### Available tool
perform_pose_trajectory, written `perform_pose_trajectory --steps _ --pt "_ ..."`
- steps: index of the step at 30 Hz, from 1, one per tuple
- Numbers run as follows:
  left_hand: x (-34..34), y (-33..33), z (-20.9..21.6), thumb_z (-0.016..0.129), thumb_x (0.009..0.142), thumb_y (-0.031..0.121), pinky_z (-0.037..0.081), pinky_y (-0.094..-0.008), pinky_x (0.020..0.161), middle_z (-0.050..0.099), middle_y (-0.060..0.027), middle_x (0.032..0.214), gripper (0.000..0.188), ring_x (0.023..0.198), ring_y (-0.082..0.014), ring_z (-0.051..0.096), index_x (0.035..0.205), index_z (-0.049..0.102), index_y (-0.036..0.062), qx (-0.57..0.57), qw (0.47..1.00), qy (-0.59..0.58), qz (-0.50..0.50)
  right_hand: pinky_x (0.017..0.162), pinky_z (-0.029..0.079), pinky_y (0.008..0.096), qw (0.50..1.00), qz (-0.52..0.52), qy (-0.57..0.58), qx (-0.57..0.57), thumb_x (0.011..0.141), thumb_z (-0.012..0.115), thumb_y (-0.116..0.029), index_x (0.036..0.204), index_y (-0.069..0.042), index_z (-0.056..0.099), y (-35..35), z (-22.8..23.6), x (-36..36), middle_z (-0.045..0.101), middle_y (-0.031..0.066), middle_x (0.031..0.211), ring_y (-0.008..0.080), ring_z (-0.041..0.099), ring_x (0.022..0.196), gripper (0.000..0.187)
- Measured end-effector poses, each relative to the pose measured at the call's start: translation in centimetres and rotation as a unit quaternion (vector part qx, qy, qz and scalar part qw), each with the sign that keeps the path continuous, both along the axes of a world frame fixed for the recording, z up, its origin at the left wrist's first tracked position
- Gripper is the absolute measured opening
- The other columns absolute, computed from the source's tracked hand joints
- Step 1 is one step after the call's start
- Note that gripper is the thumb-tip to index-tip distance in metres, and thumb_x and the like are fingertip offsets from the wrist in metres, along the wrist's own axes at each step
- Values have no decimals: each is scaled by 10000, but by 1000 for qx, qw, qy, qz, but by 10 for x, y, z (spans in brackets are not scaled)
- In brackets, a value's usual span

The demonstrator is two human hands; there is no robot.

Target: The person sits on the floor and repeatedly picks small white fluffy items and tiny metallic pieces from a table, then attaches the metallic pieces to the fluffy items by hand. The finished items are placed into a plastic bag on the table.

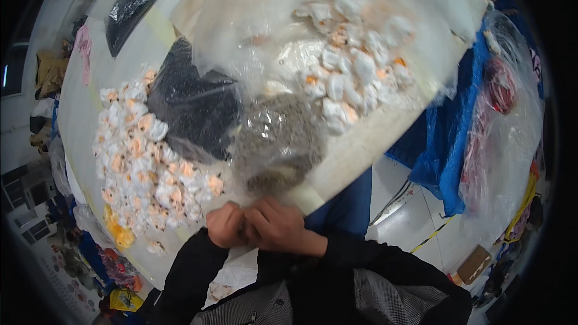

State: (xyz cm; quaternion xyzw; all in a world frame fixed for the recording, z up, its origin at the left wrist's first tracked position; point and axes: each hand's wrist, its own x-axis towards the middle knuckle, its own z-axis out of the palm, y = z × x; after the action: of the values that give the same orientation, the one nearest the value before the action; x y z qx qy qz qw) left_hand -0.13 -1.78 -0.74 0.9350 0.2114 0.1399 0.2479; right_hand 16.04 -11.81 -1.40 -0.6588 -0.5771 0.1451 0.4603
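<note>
At the table's near edge my left hand (225, 225) and my right hand (279, 226) meet, knuckles up, fingers curled and pressed together. Whatever they pinch is hidden; a small dark spot shows between them. Just beyond the fingers lies a clear plastic bag (280, 138) with grey-brown, fuzzy-looking contents. I cannot tell whether the hands touch it. To its left rests a black-filled plastic bag (192, 102). A heap of small white and peach stuffed pieces (141, 156) spreads at left, and a similar heap (355, 66) lies at the far right, partly under clear film.
Large clear plastic sheeting (241, 12) covers the table's far part. A second black packet (127, 15) lies far left, and yellow pieces (119, 229) sit at the left edge. Blue sheeting (442, 144) and a clear sack (506, 144) stand right of the table, above the tiled floor (409, 222).
</note>
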Motion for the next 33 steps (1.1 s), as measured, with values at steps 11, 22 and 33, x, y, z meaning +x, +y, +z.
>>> perform_pose_trajectory --steps 11,22,33 --pt "-23 35 44 694 875 44 557 -345 631 632 -130 1245 303 762 -220 687 1167 773 75 134 956 -101 243 658 554 406 990 -68 82 91 932 652 -146 1108 -59 676 -19 47 71 696 129 888 307 709 758 198" --pt "-25 66 85 659 871 70 565 -456 699 617 -152 1369 214 935 -350 716 1082 686 45 218 943 81 239 830 553 498 963 -82 -234 -101 865 688 -173 1083 -74 723 143 42 210 698 162 1038 386 663 1030 242" --pt "56 43 66 674 902 50 523 -381 725 645 -139 946 132 864 -296 671 1031 670 24 -71 975 -177 110 853 538 499 939 -104 -255 -207 831 654 -82 1244 -92 689 217 32 189 718 213 992 412 674 981 414"
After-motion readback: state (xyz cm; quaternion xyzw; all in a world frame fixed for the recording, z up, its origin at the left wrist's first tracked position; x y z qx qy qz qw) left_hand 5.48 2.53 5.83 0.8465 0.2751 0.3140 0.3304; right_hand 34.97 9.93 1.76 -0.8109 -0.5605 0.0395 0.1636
